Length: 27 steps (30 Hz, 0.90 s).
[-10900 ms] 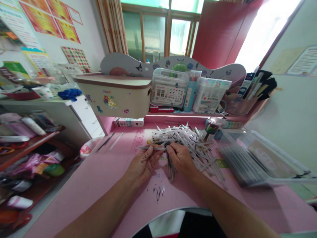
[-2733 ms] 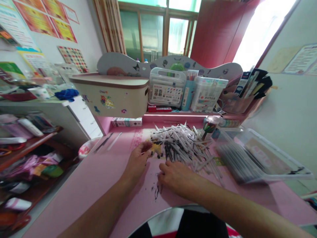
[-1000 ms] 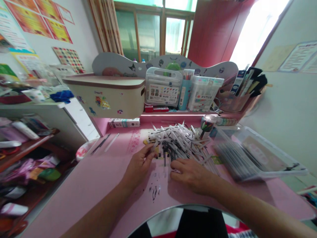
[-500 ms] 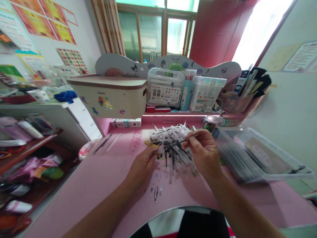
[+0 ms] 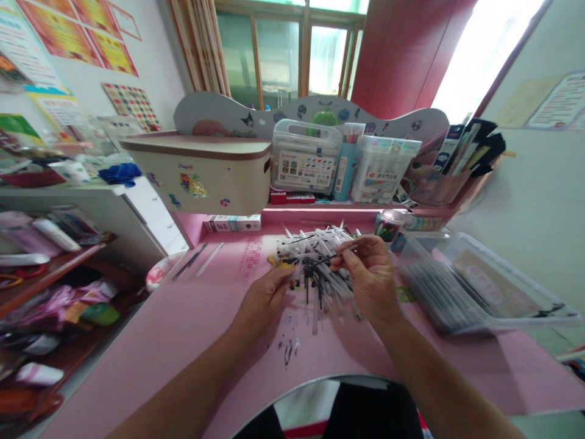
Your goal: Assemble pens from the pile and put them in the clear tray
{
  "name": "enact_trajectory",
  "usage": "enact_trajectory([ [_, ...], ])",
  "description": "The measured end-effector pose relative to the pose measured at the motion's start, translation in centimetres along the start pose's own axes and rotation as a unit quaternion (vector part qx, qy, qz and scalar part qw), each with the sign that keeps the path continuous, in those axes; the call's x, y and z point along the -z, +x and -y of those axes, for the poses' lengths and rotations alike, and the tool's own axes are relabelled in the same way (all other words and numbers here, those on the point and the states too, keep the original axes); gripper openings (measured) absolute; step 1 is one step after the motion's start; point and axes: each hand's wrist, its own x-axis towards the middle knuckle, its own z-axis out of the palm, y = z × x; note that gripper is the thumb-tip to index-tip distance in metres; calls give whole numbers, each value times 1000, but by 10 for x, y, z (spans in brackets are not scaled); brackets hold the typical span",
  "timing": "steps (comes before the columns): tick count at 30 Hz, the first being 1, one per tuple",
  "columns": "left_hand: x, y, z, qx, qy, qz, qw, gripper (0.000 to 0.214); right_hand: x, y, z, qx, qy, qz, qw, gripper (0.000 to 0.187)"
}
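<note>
A heap of pen parts (image 5: 315, 244), with white and clear barrels and thin dark refills, lies on the pink desk (image 5: 192, 341). At the heap's right side my right hand (image 5: 372, 274) pinches a thin dark pen refill (image 5: 329, 256), which points left over the pile. My left hand (image 5: 265, 299) is closed at the left edge of the heap, fingertips beside a small yellow piece (image 5: 284, 266). What sits in those fingers is hidden. Black ink smears (image 5: 289, 350) mark the desk in front of the heap.
To the right stands a clear plastic box (image 5: 457, 292) holding many thin rods. Loose pens (image 5: 189, 262) lie at the left. A lidded cream bin (image 5: 201, 177) and marker cases (image 5: 306, 161) stand on the shelf behind. A jar (image 5: 390, 222) is at the back right.
My right hand has shifted slightly left and down with the refill, closer to the pile. My left hand stays almost in the same place.
</note>
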Motion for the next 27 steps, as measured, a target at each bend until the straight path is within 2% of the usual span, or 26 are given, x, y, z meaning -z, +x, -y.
enact_trajectory([
  [4,1,-1,-5,2,7,2,1000,30,-3,-1,1,16,-18,-18,1000,22],
  [9,1,-2,-11,18,6,-14,1000,29,-2,0,-4,-40,32,-21,998,25],
  [14,3,0,-4,-7,26,-1,1000,28,0,0,-11,-68,43,-29,996,26],
  [16,3,1,-2,-12,28,6,1000,29,0,-5,-14,-67,-3,-5,998,20],
  [18,3,0,-2,-15,21,10,1000,30,-1,-10,-16,-67,-79,57,993,10],
  [19,3,0,-2,-16,15,11,1000,30,-1,-12,-17,-61,-124,98,986,7],
  [21,4,-1,-5,-14,-2,12,1000,31,0,-14,-18,-27,-207,168,964,12],
  [24,5,-2,-10,9,-30,0,1000,32,3,-12,-22,60,-311,193,929,23],
  [25,5,-2,-11,17,-35,-5,999,31,5,-11,-24,81,-354,195,911,23],
  [27,6,-2,-14,30,-38,-12,999,30,8,-9,-30,99,-459,215,856,19],
])
